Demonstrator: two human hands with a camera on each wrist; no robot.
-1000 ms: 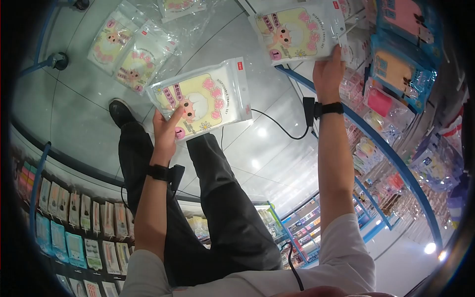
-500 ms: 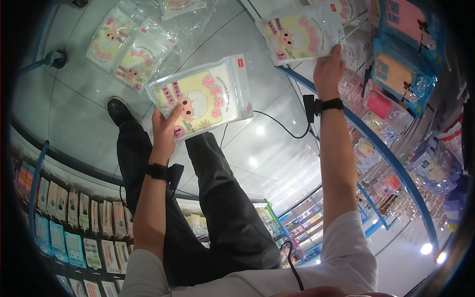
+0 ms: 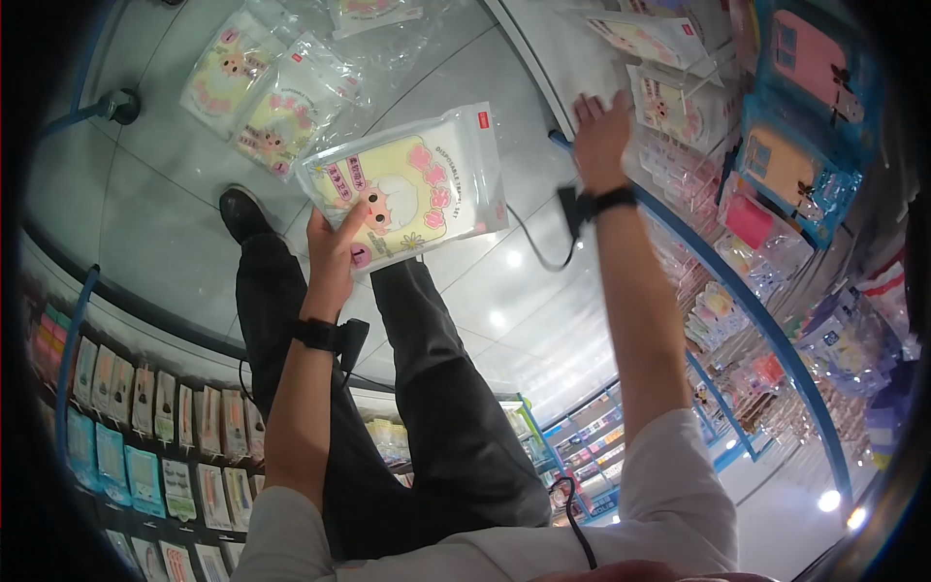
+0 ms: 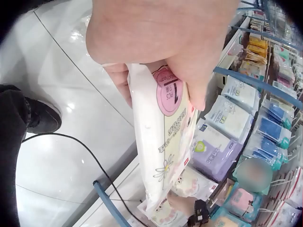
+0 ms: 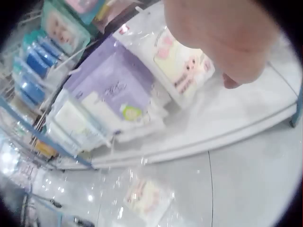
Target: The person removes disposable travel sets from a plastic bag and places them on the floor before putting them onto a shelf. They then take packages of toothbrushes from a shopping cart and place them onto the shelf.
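My left hand point(image 3: 333, 254) grips a white and yellow travel-set pack point(image 3: 402, 189) at its lower left edge, thumb across the front; the left wrist view shows the pack point(image 4: 158, 137) edge-on below the hand point(image 4: 161, 38). With fingers spread and nothing held, my right hand point(image 3: 602, 139) is beside the rack's hanging packs. One such pack point(image 3: 652, 41) hangs tilted at the rack's upper end, another point(image 3: 669, 107) below it. In the right wrist view the hand point(image 5: 227, 38) is just right of a hanging pack point(image 5: 177, 64).
Several similar packs point(image 3: 281, 109) lie on the tiled floor with clear plastic. A blue rail point(image 3: 747, 281) curves along the right rack, where blue-edged packs point(image 3: 776, 160) hang. Purple packs point(image 5: 111, 87) hang near the lower shelf point(image 5: 222, 127). Another rack point(image 3: 150, 417) stands lower left.
My right hand has let go of the pack at the rack and moved left, its fingers spreading. That pack now hangs tilted. The left hand still grips its pack, nearly in place.
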